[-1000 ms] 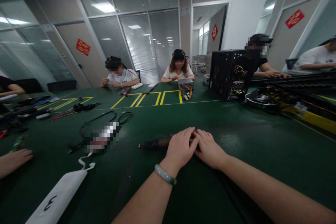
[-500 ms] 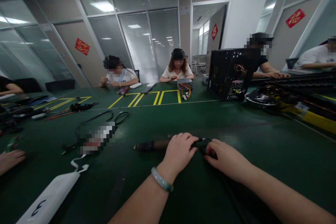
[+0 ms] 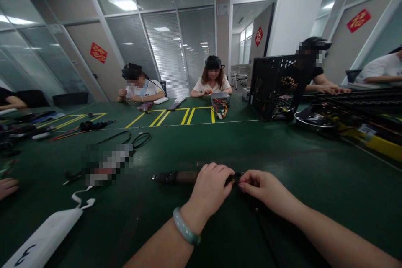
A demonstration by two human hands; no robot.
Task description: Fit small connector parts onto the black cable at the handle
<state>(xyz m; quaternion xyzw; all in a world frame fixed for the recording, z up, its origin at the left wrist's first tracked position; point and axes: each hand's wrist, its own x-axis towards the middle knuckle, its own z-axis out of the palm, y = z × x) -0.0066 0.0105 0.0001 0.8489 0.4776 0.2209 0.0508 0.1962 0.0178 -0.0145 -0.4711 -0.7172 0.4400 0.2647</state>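
Note:
A dark electric screwdriver (image 3: pixel 186 177) lies across the green table, its black collar and bit tip pointing left. My left hand (image 3: pixel 212 186), with a pale green bangle at the wrist, is wrapped over the tool's rear end. Close beside it, my right hand (image 3: pixel 266 186) is closed in a pinch on the black cable (image 3: pixel 238 174) where it meets the back of the screwdriver. Fingers hide most of that joint, so I cannot see whether the plug is fully seated. A black cord runs down the table below my right hand.
To the left lie a white power bank (image 3: pixel 47 234) marked 3 and a blurred-out item with black cables (image 3: pixel 143 139). A black computer case (image 3: pixel 270 88) stands at the back right, near a round metal dish (image 3: pixel 314 121) of small parts. Several people sit around the table.
My right hand has moved left, nearer to my left hand, and its fingers have drawn together at the cable end. The screwdriver sits slightly further left in view.

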